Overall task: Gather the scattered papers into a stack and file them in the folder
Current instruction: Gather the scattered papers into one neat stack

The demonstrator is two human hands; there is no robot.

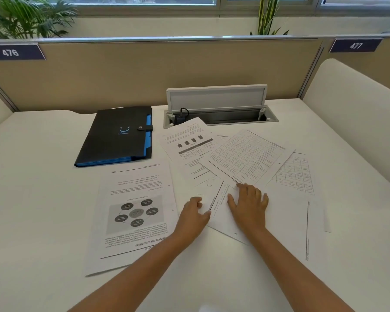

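White desk [43,176]: both hands' fingers [239,190] spread flat on overlapping papers [245,154].

A white tabletop [43,176] is carrying a closed black folder [116,136] at the back left, a printed sheet [133,212] lying just in front of it, and overlapping papers [245,158] spreading across the right half.
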